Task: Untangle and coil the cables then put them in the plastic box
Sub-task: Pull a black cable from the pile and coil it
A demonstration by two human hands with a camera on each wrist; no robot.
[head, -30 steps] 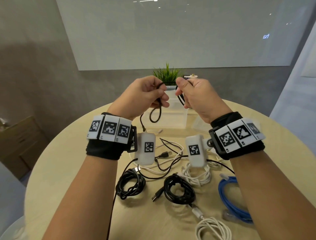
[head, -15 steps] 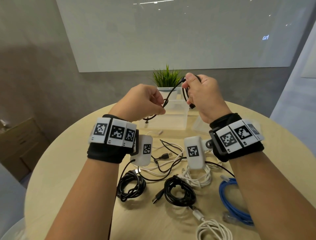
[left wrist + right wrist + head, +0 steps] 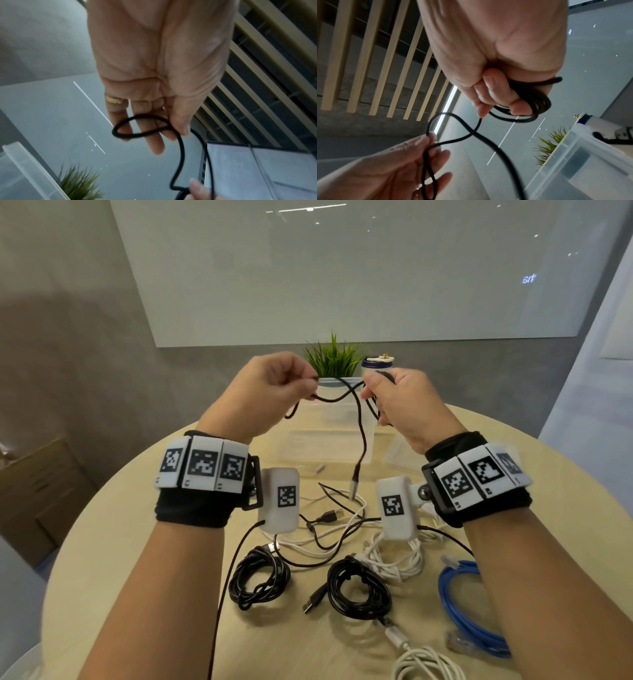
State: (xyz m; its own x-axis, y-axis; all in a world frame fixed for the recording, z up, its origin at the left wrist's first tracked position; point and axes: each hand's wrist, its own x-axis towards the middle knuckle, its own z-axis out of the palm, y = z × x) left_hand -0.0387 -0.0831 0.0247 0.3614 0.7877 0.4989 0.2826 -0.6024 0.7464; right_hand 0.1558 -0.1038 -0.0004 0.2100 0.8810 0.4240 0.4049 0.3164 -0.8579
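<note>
Both hands are raised above the far half of the round light-wood bench [image 3: 113, 542]; the left hand [image 3: 270, 392] pinches a small loop of the thin black cable [image 3: 358, 419] between thumb and fingers, as the left wrist view confirms [image 3: 137, 127]; the right hand [image 3: 407, 405] has its fingers curled round several coiled turns of the same cable [image 3: 537, 102]; the cable spans between the two hands, crosses itself once, and its free end with a metal plug [image 3: 354, 491] hangs down above the bench; the clear plastic box [image 3: 308, 440] stands open at the far edge, beyond the hands, touched by neither hand; a small green potted plant [image 3: 334, 361] stands behind it; nearer the front edge lie two coiled black cables [image 3: 257, 580] [image 3: 358, 587], a loose white cable bundle [image 3: 394, 559], a blue cable coil [image 3: 469, 607] toward the right edge, and a further white cable [image 3: 428, 662] at the front.
</note>
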